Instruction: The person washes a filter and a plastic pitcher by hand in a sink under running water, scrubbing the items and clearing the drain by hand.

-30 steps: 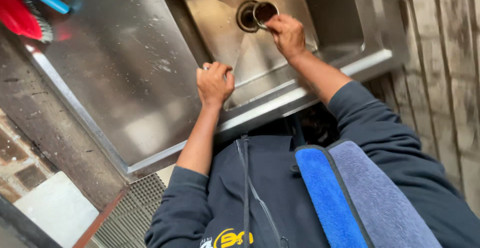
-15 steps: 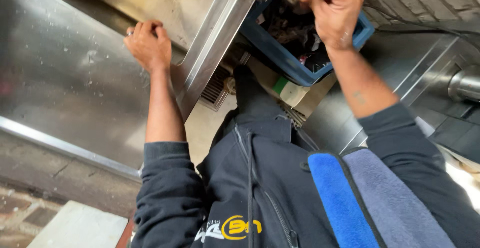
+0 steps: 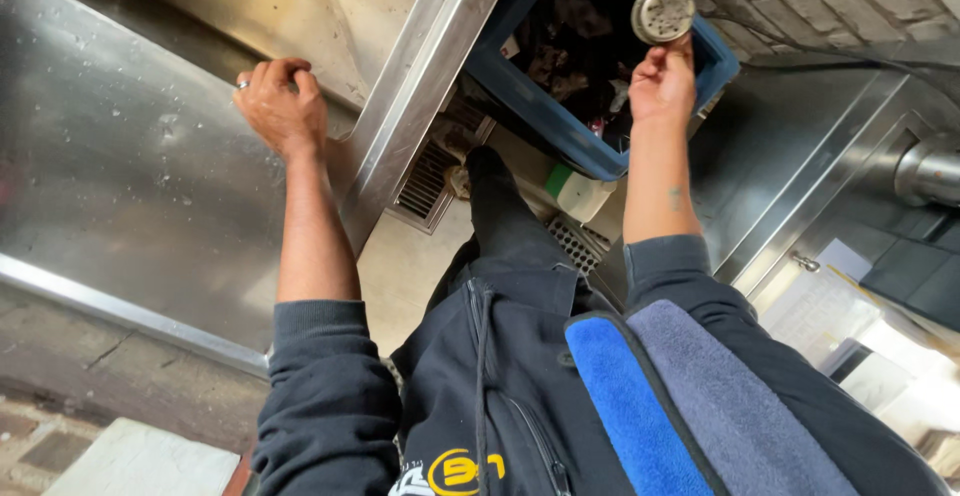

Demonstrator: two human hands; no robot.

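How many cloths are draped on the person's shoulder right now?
2: a bright blue cloth on the inner side, and a grey-blue cloth beside it on the outer side. Any others underneath would be hidden.

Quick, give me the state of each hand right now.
Left hand: curled closed, resting on the sink edge, holding nothing.
Right hand: closed on a round metal strainer above the blue bin.

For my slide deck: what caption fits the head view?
Right hand holds a round metal strainer over a blue bin; left hand grips the sink edge.
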